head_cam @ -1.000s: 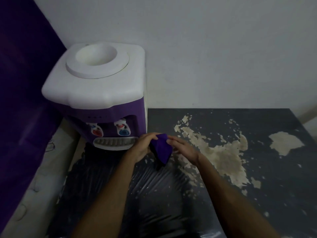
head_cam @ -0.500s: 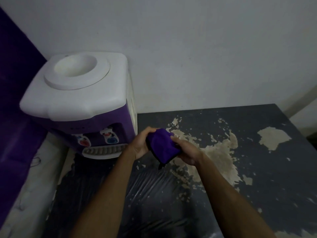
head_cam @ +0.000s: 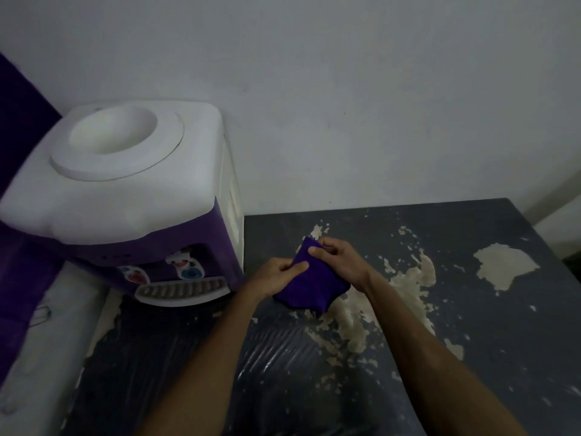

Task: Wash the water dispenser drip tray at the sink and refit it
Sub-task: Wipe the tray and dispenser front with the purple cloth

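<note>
A white and purple water dispenser (head_cam: 125, 196) stands at the left of a dark table (head_cam: 440, 357). Its pale slotted drip tray (head_cam: 182, 292) sits fitted at the base, under two taps. To the right of the dispenser, both hands hold a folded purple cloth (head_cam: 311, 284) just above the table. My left hand (head_cam: 276, 275) grips the cloth's left edge with the thumb on top. My right hand (head_cam: 339, 259) pinches its upper corner from the right.
The table's dark covering is peeled in pale patches (head_cam: 503, 265) at the middle and right. A grey wall rises behind. Purple fabric (head_cam: 19, 215) hangs at the far left beside a white surface (head_cam: 41, 357).
The hands have turned and folded the cloth, shifting it slightly right and lower, nearer the table. The view has swung, so the dispenser sits further left.
</note>
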`<act>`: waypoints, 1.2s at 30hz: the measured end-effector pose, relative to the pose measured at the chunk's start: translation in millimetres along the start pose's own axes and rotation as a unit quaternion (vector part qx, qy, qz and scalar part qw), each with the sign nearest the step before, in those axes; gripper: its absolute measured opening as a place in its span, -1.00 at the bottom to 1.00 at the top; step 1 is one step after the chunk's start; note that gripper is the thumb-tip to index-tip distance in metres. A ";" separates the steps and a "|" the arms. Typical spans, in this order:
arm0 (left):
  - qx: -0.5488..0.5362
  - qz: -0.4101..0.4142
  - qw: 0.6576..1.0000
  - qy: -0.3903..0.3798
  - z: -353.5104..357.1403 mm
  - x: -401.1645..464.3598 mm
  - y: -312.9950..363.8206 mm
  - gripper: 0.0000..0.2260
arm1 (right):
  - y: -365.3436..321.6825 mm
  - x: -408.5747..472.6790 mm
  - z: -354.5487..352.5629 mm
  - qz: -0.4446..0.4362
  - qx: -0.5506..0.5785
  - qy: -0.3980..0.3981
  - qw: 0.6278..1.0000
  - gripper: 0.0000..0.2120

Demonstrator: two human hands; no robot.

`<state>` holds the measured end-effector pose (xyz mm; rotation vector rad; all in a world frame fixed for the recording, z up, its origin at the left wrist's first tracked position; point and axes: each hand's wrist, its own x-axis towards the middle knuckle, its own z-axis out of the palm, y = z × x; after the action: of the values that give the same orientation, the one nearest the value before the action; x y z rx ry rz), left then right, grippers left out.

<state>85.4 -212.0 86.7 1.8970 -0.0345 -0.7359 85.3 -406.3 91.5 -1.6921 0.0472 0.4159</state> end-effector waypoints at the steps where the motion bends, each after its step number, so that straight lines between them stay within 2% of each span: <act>1: -0.023 0.006 1.000 0.000 3.4 3.5 -0.7 -0.64 | -2.2 2.7 -4.1 0.009 -0.001 0.004 1.000 -0.76; 5: -0.126 0.018 0.991 0.052 14.8 16.8 -8.8 -0.66 | 5.2 15.7 -32.7 0.107 -0.083 -0.029 0.990 -0.69; 7: -0.134 0.016 0.989 0.063 18.4 24.2 -17.9 -0.67 | 8.6 22.5 -42.7 0.128 -0.066 -0.048 0.988 -0.72; 9: -0.156 0.005 0.986 0.054 22.9 30.9 -27.1 -0.69 | 7.7 32.7 -44.6 0.101 -0.078 -0.035 0.991 -0.76; 11: -0.178 0.004 0.982 0.065 26.9 38.2 -31.3 -0.72 | 6.2 50.7 -42.1 0.059 -0.148 -0.016 0.987 -0.79; 15: -0.163 0.000 0.977 0.141 25.6 57.2 -37.0 -0.77 | 13.2 93.0 -26.5 -0.002 -0.260 0.010 0.966 -0.79; 17: -0.125 -0.008 0.977 0.173 23.4 66.0 -44.0 -0.79 | 19.0 106.9 -18.8 -0.010 -0.277 0.028 0.961 -0.73; 19: -0.016 -0.038 0.973 0.227 22.0 72.9 -53.6 -0.71 | 28.7 112.6 -15.0 0.000 -0.296 0.046 0.954 -0.66; 21: 0.165 -0.072 0.933 0.312 21.0 73.1 -60.2 -0.59 | 40.6 107.4 -10.3 -0.011 -0.322 0.079 0.943 -0.63; 22: 0.236 -0.055 0.908 0.342 20.6 72.2 -62.6 -0.57 | 48.3 101.8 -5.7 -0.030 -0.344 0.100 0.933 -0.62; 23: 0.290 -0.017 0.893 0.343 20.1 72.0 -65.8 -0.56 | 57.4 94.7 1.3 -0.049 -0.376 0.121 0.917 -0.60; 25: 0.385 0.046 0.878 0.281 19.5 74.7 -76.1 -0.52 | 77.7 79.0 20.3 -0.053 -0.452 0.137 0.880 -0.45; 27: 0.445 0.049 0.871 0.201 17.7 78.1 -87.2 -0.45 | 97.2 67.9 34.2 -0.025 -0.523 0.110 0.845 -0.29; 29: 0.475 0.029 0.864 0.165 14.4 80.1 -95.5 -0.39 | 113.2 64.6 36.3 0.001 -0.570 0.075 0.818 -0.22; 32: 0.504 0.022 0.851 0.147 9.0 82.8 -98.1 -0.33 | 119.2 69.2 24.7 -0.002 -0.590 0.060 0.805 -0.17; 36: 0.507 0.022 0.850 0.142 7.6 91.4 -97.2 -0.29 | 114.6 75.5 11.9 0.001 -0.614 0.034 0.788 -0.16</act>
<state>126.4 -206.5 -40.3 2.9895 -0.3357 -0.3954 122.4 -398.9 -40.9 -3.0065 -0.2225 0.4024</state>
